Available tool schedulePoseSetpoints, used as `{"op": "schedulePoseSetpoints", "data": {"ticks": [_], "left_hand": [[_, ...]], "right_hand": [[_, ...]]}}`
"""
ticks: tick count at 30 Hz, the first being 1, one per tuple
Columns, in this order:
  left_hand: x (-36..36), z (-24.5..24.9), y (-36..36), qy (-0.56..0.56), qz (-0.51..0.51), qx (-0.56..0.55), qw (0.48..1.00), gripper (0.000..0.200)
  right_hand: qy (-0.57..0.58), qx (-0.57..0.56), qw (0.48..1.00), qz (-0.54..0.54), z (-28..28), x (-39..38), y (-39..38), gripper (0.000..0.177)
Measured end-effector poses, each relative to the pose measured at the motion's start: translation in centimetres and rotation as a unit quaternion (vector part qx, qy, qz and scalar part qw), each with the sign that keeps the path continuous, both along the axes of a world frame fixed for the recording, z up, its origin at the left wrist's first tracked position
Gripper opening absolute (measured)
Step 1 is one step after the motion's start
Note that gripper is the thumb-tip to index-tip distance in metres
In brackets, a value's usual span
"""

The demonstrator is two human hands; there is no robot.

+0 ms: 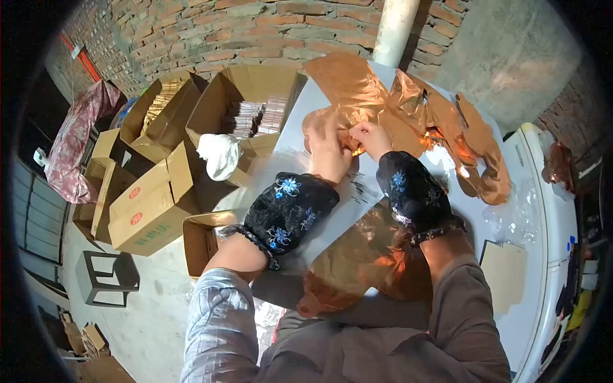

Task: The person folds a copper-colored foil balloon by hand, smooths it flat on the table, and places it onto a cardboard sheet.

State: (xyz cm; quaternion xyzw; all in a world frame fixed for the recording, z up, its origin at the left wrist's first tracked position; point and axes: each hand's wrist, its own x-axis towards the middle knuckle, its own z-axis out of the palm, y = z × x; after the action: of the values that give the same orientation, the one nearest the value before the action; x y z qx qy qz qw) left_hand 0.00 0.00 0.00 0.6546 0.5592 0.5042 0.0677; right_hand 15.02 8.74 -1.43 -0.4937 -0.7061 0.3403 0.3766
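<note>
A flat, copper-coloured foil balloon lies on the white table under both hands. My left hand rests on its near part, fingers stretched out and slightly blurred. Close beside it, my right hand pinches the foil between thumb and fingers. Black sleeve covers with blue flowers reach from my wrists to my forearms. More copper foil balloons lie crumpled to the right. Another foil balloon hangs over the table's near edge, toward my lap.
Open cardboard boxes stand to the left, one with rows of packed items. A white cloth bundle hangs on a box edge. Clear plastic bags and a cardboard piece lie at right. A grey stool stands on the floor.
</note>
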Motion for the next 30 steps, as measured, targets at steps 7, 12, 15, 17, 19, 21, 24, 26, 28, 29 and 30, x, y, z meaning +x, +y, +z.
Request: {"op": "schedulePoseSetpoints", "data": {"ticks": [7,12,15,17,19,21,24,26,28,29,30], "left_hand": [[-1.3,-2.0,1.3,-0.137,-0.001,-0.014,0.99,0.057],[-1.4,-2.7,1.8,-0.18,0.034,-0.096,0.978,0.05],[-1.4,-1.4,1.2,-0.207,0.043,-0.144,0.967,0.048],[-1.3,-1.1,1.1,-0.225,0.037,-0.151,0.962,0.048],[-1.4,-1.5,1.4,-0.252,0.021,-0.141,0.957,0.049],[-1.4,-1.6,1.6,-0.262,0.011,-0.137,0.955,0.051],[-1.4,-0.9,1.1,-0.276,-0.007,-0.113,0.955,0.057],[-1.3,-0.1,0.5,-0.293,-0.022,-0.105,0.95,0.061],[-1.1,-0.1,0.5,-0.321,-0.037,-0.111,0.94,0.065],[-1.2,-0.1,0.5,-0.292,-0.02,-0.116,0.949,0.066],[-1.3,-0.3,0.5,-0.263,-0.005,-0.12,0.957,0.067]], "right_hand": [[-0.027,-0.023,0.999,0.005,0.6,-0.1,-0.8,0.024],[0.0,0.064,0.994,0.091,1.9,-0.7,-2.8,0.038],[-0.135,0.254,0.951,0.116,4.4,-0.7,-5.3,0.041],[-0.164,0.255,0.943,0.134,4.4,-0.7,-5.4,0.038],[-0.15,0.268,0.941,0.14,4.3,-0.8,-5.4,0.032],[-0.158,0.267,0.943,0.122,4.2,-1.1,-5.5,0.027],[-0.162,0.232,0.958,0.054,4.4,-1.5,-5.3,0.02],[-0.101,0.185,0.978,0.0,4.2,-2.0,-4.8,0.019],[-0.09,0.178,0.98,-0.01,4.3,-2.0,-4.6,0.022],[-0.084,0.174,0.981,-0.016,4.3,-1.9,-4.5,0.023],[-0.085,0.169,0.982,-0.023,4.2,-1.9,-4.4,0.024]]}}
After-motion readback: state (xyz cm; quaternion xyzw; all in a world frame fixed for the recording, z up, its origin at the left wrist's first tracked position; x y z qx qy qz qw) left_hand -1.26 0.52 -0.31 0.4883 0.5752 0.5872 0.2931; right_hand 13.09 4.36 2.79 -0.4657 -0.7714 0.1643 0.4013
